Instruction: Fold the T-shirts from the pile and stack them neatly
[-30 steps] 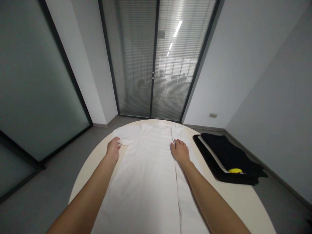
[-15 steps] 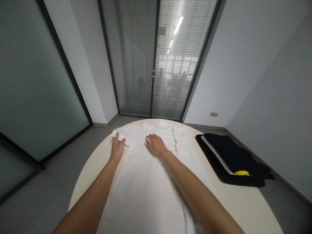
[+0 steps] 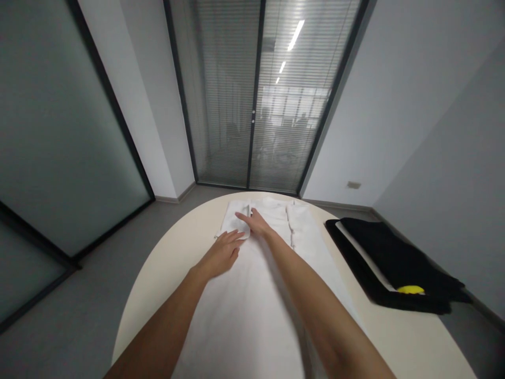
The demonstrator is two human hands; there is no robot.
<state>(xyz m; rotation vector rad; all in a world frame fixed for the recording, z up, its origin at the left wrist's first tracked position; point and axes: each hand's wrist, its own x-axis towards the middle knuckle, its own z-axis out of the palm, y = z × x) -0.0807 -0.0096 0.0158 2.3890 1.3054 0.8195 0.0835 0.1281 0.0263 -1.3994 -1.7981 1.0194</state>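
Observation:
A white cloth garment (image 3: 252, 295) lies spread lengthwise on the table, with a flap (image 3: 235, 216) turned inward at its far left end. My left hand (image 3: 223, 255) rests palm down at the flap's near edge, fingers stretched out. At the flap's inner edge is my right hand (image 3: 258, 223); one digit reaches left over the flap and the others point away, apart from it. Whether those fingers press on the cloth underneath is hidden. To the right of this hand, another folded edge (image 3: 291, 226) runs along the garment.
The round cream table (image 3: 158, 273) has a curved edge on the left and far side. On the right lie folded black cloths (image 3: 390, 252) with a white strip (image 3: 365, 255) between layers and a yellow item (image 3: 411, 289). Beyond stands a glass partition with blinds (image 3: 224, 105).
The left end of the cloth has been folded inward to the right. My left hand moved right and let go of its corner; my right hand shifted slightly away and right.

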